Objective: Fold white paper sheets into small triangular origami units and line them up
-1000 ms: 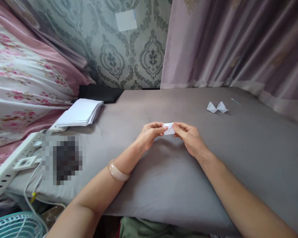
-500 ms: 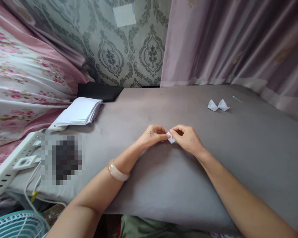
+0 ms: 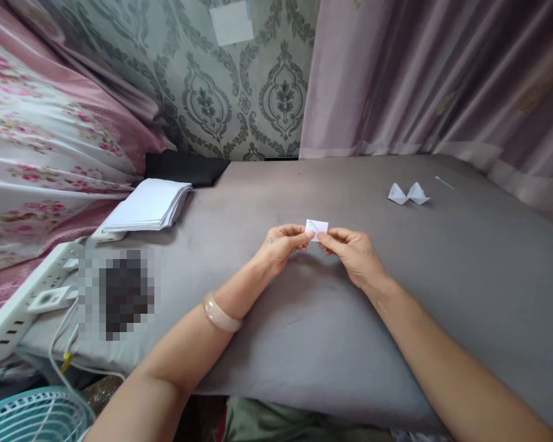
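A small folded square of white paper [image 3: 317, 228] is held up between my two hands, above the grey-covered table [image 3: 267, 344]. My left hand [image 3: 283, 244] pinches its lower left part with thumb and fingers. On the lower right, my right hand [image 3: 351, 250] grips it the same way, thumb on the near face. Crease lines show on that face; its back is hidden. Farther off to the right stands a folded white paper shape [image 3: 408, 194] with two pointed peaks.
A stack of white paper [image 3: 148, 205] lies at the left, before a black flat item [image 3: 187, 169]. A white power strip [image 3: 32, 294] with cables runs along the left edge, near a pixelated patch. A cotton swab [image 3: 444, 182] lies at far right; a teal fan [image 3: 34, 417] is at bottom left.
The folded paper has been raised away from me and turned, from a diamond-like tilt to a level square. Both hands moved with it, and more of its face shows.
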Tool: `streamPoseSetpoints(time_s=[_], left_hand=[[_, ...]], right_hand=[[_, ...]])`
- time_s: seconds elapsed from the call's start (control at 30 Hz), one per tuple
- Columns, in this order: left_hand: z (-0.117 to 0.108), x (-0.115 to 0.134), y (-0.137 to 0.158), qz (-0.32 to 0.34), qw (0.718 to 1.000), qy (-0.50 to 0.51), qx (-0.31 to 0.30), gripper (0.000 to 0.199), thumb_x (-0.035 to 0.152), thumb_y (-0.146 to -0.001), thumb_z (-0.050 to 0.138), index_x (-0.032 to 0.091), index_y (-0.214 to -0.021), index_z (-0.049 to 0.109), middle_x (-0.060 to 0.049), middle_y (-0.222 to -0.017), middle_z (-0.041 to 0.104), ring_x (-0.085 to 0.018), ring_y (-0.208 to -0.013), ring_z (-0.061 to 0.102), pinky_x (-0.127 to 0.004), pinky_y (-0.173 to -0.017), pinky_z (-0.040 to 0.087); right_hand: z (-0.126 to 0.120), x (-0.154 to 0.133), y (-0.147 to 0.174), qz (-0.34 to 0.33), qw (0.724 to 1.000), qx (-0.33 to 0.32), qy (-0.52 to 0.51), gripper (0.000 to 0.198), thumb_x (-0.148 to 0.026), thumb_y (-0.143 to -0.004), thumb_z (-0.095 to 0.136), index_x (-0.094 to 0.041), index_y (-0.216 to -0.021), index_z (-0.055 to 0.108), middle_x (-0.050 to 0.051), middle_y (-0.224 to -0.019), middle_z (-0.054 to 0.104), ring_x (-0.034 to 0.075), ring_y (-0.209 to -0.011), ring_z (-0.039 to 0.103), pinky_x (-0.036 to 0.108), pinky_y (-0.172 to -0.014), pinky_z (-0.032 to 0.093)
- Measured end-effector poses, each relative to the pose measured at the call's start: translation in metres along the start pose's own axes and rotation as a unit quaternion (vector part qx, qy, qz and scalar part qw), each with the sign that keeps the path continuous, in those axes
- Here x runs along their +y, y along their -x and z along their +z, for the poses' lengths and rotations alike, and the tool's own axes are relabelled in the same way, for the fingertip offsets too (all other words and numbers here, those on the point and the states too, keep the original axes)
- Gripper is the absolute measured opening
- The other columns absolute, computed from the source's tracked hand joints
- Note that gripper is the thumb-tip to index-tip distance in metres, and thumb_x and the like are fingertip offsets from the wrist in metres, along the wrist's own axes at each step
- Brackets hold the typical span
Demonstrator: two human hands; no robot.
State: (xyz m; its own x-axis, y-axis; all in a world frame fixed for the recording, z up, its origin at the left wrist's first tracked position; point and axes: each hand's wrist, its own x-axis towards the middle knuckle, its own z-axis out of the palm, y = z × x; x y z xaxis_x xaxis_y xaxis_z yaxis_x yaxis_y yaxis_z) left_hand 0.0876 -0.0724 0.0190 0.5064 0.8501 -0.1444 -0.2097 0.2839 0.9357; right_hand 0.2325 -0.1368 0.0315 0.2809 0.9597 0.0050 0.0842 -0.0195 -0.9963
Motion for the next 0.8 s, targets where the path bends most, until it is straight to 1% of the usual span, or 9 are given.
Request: streamPoseSetpoints(time_s=[0.13, 0.23, 0.3, 0.43, 0.5, 0.57, 0.67, 0.73, 0.8], left_hand=[[0.000, -0.003, 0.001, -0.002, 1.000, -0.010, -0.017, 0.030, 0.031, -0.058, 0.083, 0.011, -0.075, 0.068, -0.001, -0.069, 0.062, -0.007, -0.061, 0.050, -0.025, -0.065, 0.041], [-0.004, -0.004, 0.001, 0.034, 0.991, -0.131, -0.020, 0.026, 0.033, -0.067, 0.078, 0.011, -0.080, 0.069, -0.002, -0.073, 0.063, -0.008, -0.064, 0.052, -0.024, -0.066, 0.041], [-0.007, -0.004, 0.000, 0.094, 0.966, -0.239, -0.012, 0.024, 0.032, -0.073, 0.074, 0.013, -0.087, 0.069, -0.003, -0.080, 0.064, -0.010, -0.069, 0.054, -0.024, -0.068, 0.043], [-0.014, -0.007, -0.003, 0.251, 0.879, -0.406, 0.015, 0.024, 0.024, -0.078, 0.070, 0.017, -0.100, 0.066, -0.007, -0.100, 0.063, -0.015, -0.087, 0.056, -0.025, -0.075, 0.045], [-0.017, -0.007, -0.004, 0.304, 0.828, -0.471, 0.010, 0.015, 0.026, -0.085, 0.064, 0.019, -0.098, 0.065, -0.007, -0.100, 0.063, -0.017, -0.091, 0.055, -0.027, -0.079, 0.045], [-0.020, -0.006, -0.004, 0.346, 0.774, -0.530, -0.004, 0.014, 0.028, -0.092, 0.055, 0.018, -0.096, 0.064, -0.008, -0.097, 0.063, -0.018, -0.093, 0.054, -0.029, -0.083, 0.044], [-0.023, -0.004, -0.003, 0.382, 0.685, -0.620, -0.026, 0.025, 0.028, -0.098, 0.041, 0.015, -0.096, 0.063, -0.010, -0.097, 0.063, -0.020, -0.090, 0.053, -0.032, -0.084, 0.043], [-0.024, -0.004, -0.002, 0.380, 0.626, -0.680, -0.039, 0.030, 0.025, -0.099, 0.035, 0.014, -0.094, 0.063, -0.012, -0.096, 0.063, -0.020, -0.088, 0.052, -0.033, -0.083, 0.043], [-0.022, -0.004, -0.002, 0.365, 0.578, -0.728, -0.059, 0.033, 0.021, -0.099, 0.033, 0.013, -0.089, 0.063, -0.011, -0.092, 0.063, -0.021, -0.086, 0.052, -0.033, -0.080, 0.043]], right_hand=[[-0.005, 0.005, -0.003, -0.035, 0.998, 0.002, 0.059, 0.027, -0.045, -0.069, 0.071, -0.018, -0.071, 0.071, 0.001, -0.064, 0.065, 0.012, -0.059, 0.053, 0.027, -0.059, 0.043], [-0.009, 0.010, -0.006, -0.077, 0.990, -0.008, 0.121, 0.024, -0.041, -0.075, 0.067, -0.017, -0.076, 0.072, 0.003, -0.073, 0.069, 0.015, -0.066, 0.059, 0.029, -0.066, 0.045], [-0.009, 0.014, -0.006, -0.123, 0.976, -0.007, 0.181, 0.021, -0.037, -0.079, 0.063, -0.018, -0.081, 0.073, 0.004, -0.077, 0.069, 0.016, -0.070, 0.060, 0.029, -0.068, 0.045], [-0.009, 0.019, -0.005, -0.219, 0.931, 0.001, 0.294, 0.021, -0.030, -0.088, 0.054, -0.021, -0.087, 0.074, 0.004, -0.081, 0.067, 0.016, -0.074, 0.059, 0.028, -0.070, 0.044], [-0.009, 0.020, -0.003, -0.257, 0.906, 0.007, 0.337, 0.024, -0.028, -0.092, 0.050, -0.021, -0.089, 0.073, 0.005, -0.087, 0.067, 0.017, -0.083, 0.059, 0.028, -0.076, 0.044], [-0.009, 0.021, -0.002, -0.282, 0.879, 0.008, 0.384, 0.027, -0.028, -0.095, 0.047, -0.021, -0.093, 0.073, 0.006, -0.092, 0.068, 0.018, -0.091, 0.058, 0.029, -0.080, 0.043], [-0.009, 0.022, -0.002, -0.304, 0.831, -0.005, 0.465, 0.034, -0.029, -0.098, 0.040, -0.021, -0.101, 0.072, 0.007, -0.095, 0.068, 0.019, -0.091, 0.056, 0.030, -0.081, 0.042], [-0.007, 0.023, -0.002, -0.315, 0.798, -0.017, 0.514, 0.036, -0.027, -0.100, 0.036, -0.021, -0.102, 0.072, 0.008, -0.096, 0.068, 0.019, -0.089, 0.055, 0.031, -0.082, 0.040], [-0.006, 0.024, -0.002, -0.319, 0.772, -0.027, 0.549, 0.035, -0.025, -0.099, 0.037, -0.020, -0.100, 0.072, 0.008, -0.094, 0.068, 0.020, -0.086, 0.053, 0.032, -0.080, 0.039]])
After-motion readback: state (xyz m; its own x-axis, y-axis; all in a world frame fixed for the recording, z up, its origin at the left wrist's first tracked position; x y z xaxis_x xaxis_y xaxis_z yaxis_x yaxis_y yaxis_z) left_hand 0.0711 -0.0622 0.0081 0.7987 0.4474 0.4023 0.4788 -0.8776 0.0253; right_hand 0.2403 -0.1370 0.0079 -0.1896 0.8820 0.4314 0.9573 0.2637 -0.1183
